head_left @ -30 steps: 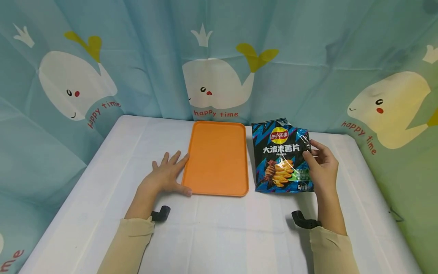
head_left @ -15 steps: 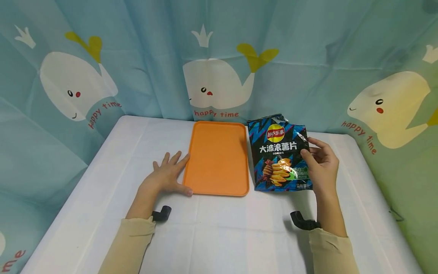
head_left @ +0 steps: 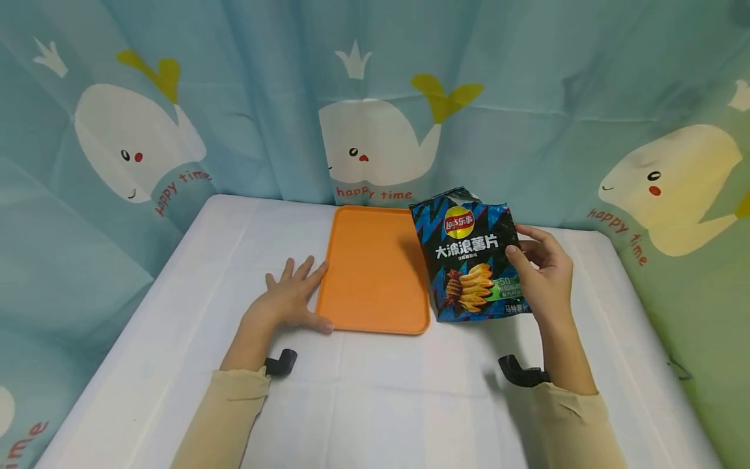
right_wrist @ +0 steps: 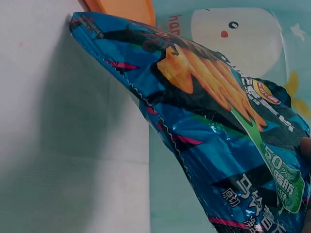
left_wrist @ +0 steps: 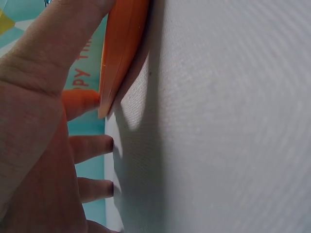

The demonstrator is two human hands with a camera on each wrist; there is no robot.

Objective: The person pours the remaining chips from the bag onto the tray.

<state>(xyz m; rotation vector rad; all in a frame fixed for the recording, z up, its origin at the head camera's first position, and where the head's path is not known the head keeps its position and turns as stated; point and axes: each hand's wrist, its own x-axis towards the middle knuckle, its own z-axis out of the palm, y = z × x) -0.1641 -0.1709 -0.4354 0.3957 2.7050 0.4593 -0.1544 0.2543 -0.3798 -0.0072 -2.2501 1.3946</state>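
1. Chip bag (head_left: 471,260), head view: located right of centre, above the white table (head_left: 381,404). The right hand (head_left: 543,273) pinches it by its right edge, thumb on the printed face, fingers passing behind.

2. Head view, principal relation: the bag extends leftward from the pinch, between the right hand and the orange tray (head_left: 375,270). Its upper left corner overlaps the tray's far right corner in this line of sight. The right hand is the nearer; the left hand (head_left: 293,301) lies well apart, across the tray.

3. Head view, orientation: the long axis runs from the near side to the far side. The logo end points away from the person and leans left, toward the tray; the printed face is turned to the camera.

4. Left wrist view: the left hand is spread, not curled round anything, with thumb and a fingertip against the tray's edge. The bag does not show.

5. Right wrist view: the bag slants, one bottom corner low, the gripped side raised. Whether that corner touches the table cannot be told.
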